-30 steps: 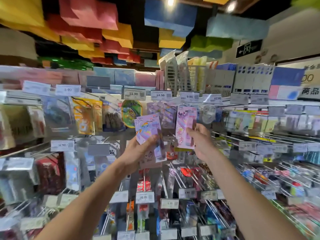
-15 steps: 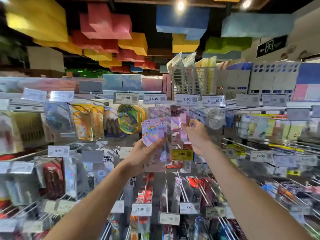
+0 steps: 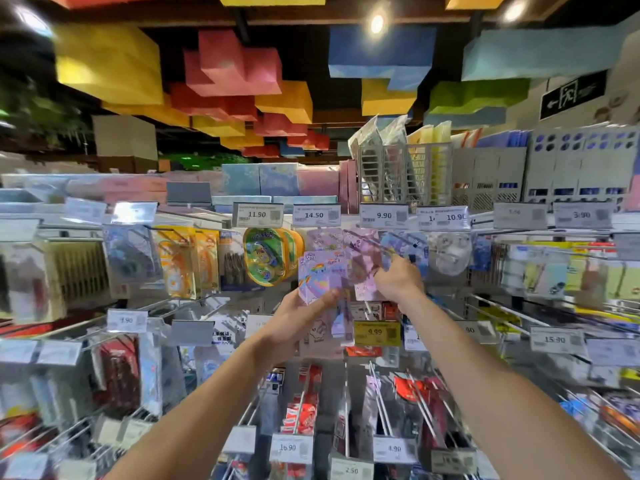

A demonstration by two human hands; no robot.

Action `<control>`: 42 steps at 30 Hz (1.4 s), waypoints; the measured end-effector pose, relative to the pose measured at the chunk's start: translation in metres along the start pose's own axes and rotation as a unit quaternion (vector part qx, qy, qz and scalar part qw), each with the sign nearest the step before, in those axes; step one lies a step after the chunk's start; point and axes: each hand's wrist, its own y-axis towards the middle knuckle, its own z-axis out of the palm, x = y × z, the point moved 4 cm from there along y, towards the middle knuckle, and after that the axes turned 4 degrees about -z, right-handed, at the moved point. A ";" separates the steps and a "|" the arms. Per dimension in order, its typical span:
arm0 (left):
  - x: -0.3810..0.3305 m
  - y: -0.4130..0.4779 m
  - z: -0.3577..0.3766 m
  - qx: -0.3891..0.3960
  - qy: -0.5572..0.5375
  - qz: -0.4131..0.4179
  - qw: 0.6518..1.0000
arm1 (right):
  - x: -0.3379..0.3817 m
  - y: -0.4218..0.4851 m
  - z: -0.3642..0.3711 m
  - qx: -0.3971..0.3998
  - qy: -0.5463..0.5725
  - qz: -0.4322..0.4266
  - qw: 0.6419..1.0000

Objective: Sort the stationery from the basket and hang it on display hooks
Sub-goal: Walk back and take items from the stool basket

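My left hand (image 3: 301, 318) gripping purple stationery packs (image 3: 320, 273), my right hand (image 3: 398, 282) pinching a pink pack (image 3: 365, 289) — raised below the 9.90 price tag (image 3: 383, 215).

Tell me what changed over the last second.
The right hand carried its pink packet up and away toward the 9.90 price tag, still gripping it. The left hand still holds the purple packets.
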 end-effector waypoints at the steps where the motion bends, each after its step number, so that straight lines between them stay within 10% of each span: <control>1: 0.000 0.002 0.001 0.000 0.000 0.002 1.000 | 0.001 -0.004 -0.005 -0.027 -0.001 -0.012 1.000; 3: -0.001 0.009 0.003 -0.004 0.004 0.008 1.000 | 0.004 -0.015 -0.012 -0.053 0.059 -0.083 0.993; 8: -0.007 0.018 0.024 0.021 0.012 0.072 0.997 | 0.012 -0.054 -0.003 0.183 0.317 -0.156 0.918; 20: -0.005 0.029 0.039 0.008 -0.035 -0.020 0.999 | -0.010 -0.052 -0.017 0.124 0.439 -0.096 0.885; 42: 0.003 0.044 0.007 -0.273 0.037 0.032 0.961 | -0.010 0.002 -0.013 0.036 0.208 -0.090 0.973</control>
